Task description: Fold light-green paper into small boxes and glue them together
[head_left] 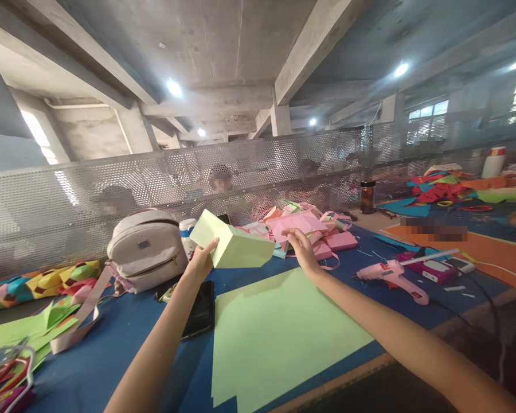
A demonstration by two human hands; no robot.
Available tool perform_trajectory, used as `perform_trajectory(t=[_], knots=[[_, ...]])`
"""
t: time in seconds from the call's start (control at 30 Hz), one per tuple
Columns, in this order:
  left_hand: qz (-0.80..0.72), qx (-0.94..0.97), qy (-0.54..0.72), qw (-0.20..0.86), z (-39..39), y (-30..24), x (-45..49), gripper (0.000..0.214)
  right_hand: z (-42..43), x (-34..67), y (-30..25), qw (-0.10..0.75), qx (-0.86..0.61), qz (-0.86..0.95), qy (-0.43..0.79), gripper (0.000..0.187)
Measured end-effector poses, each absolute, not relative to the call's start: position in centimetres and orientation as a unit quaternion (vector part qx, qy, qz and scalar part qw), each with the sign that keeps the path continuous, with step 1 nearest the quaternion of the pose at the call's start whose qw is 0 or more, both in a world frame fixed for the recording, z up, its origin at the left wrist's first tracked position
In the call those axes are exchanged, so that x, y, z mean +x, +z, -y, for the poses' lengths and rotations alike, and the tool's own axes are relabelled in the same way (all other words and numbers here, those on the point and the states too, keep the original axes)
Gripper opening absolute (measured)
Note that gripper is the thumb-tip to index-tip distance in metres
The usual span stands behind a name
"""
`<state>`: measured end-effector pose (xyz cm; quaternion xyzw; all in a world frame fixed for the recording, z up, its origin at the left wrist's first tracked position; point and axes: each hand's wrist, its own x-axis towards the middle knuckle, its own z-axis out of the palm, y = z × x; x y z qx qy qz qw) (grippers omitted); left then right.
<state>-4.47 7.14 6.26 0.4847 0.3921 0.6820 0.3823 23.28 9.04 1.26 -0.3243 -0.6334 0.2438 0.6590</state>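
My left hand (203, 259) grips a folded piece of light green paper (245, 248) at its left side, thumb in front. The paper is bent into angled panels and is held up above the table. To its right is my right hand (301, 248), fingers slightly curled and apart, with nothing visible in them. It appears in front of a pile of pink paper bags (335, 241); I cannot tell whether it touches them. Below both hands, large light green sheets (279, 338) lie flat on the blue table (155, 367).
A pale backpack (148, 246) and a dark phone (200, 310) are on the left. At right lie a pink glue gun (391, 276), a purple box (438, 271) and orange sheets (499, 252). A perforated metal screen (163, 178) runs behind, with people beyond it.
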Motion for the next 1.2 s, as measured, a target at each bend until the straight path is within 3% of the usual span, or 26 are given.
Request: perform_trajectory(t=[0.27, 0.5, 0.7, 0.87, 1.2], knots=[[-0.437, 0.538, 0.697, 0.182, -7.4, 6.5, -4.2, 0.037, -8.7, 22.8, 0.9, 0.643, -0.319, 0.662, 0.216, 0.025], [-0.422, 0.712, 0.558, -0.059, -4.8, 6.3, -1.3, 0.006, -7.1, 22.4, 1.5, 0.61, -0.283, 0.726, 0.142, 0.024], [-0.361, 0.811, 0.423, -0.184, -3.7, 4.7, 0.4, 0.02, -6.6, 22.3, 1.4, 0.588, -0.261, 0.759, 0.098, 0.033], [-0.327, 0.803, 0.406, -0.289, -4.3, 3.8, 0.4, 0.022, -6.9, 22.3, 1.1, 0.576, -0.262, 0.772, 0.058, 0.036], [-0.255, 0.765, 0.418, -0.419, -4.4, 2.7, 1.5, 0.018, -6.4, 22.5, 0.5, 0.53, -0.284, 0.792, -0.113, 0.018]])
